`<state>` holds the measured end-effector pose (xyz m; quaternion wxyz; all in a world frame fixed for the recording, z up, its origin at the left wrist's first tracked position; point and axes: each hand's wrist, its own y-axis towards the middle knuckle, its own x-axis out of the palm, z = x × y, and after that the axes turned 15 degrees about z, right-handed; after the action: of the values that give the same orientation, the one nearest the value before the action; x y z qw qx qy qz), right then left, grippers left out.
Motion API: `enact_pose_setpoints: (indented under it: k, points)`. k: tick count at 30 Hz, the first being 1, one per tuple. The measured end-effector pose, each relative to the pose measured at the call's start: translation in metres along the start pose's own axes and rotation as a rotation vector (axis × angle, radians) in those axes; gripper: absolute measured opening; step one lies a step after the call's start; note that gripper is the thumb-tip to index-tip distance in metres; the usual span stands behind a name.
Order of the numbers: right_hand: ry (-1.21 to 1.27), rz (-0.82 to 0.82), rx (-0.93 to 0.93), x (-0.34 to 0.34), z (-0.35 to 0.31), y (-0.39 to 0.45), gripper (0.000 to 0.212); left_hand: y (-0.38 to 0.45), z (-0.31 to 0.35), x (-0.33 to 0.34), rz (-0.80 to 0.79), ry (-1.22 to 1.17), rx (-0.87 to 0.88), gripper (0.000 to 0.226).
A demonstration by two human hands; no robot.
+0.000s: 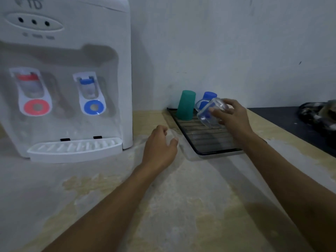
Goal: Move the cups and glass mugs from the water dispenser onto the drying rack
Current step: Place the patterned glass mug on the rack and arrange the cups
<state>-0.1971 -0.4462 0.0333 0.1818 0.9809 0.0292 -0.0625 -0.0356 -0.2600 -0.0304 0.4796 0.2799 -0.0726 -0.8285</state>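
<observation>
My right hand [231, 115] grips a clear glass mug [209, 113], tilted and held just above the black drying rack [209, 140]. At the rack's far end a green cup [185, 105] stands upside down, and a blue cup [209, 97] sits behind the mug, partly hidden by it. My left hand [160, 148] hovers over the counter between the rack and the white water dispenser [72, 79], fingers loosely curled and holding nothing. The dispenser's drip tray [74, 148] holds no cups.
The dispenser has a red tap [31, 88] and a blue tap [89, 88]. A black surface [291, 122] lies right of the rack with a dark checked cloth [316, 115] on it. A wall rises right behind the rack. The worn counter [163, 206] spreads in front.
</observation>
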Motion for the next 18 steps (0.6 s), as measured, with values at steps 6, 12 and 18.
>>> enact_pose_setpoints:
  k: [6, 12, 18]
  points:
    - [-0.275, -0.092, -0.214, 0.044, -0.01, 0.004, 0.076, 0.001, 0.0, -0.001, -0.004, -0.008, -0.001, 0.043]
    - [-0.388, -0.103, -0.25, 0.067, 0.003, 0.001, 0.075, 0.003, -0.004, 0.0, 0.0, -0.012, 0.01, 0.04]
    - [-0.453, -0.086, -0.271, 0.07, 0.013, 0.001, 0.075, 0.004, -0.006, 0.002, 0.007, -0.006, 0.013, 0.039]
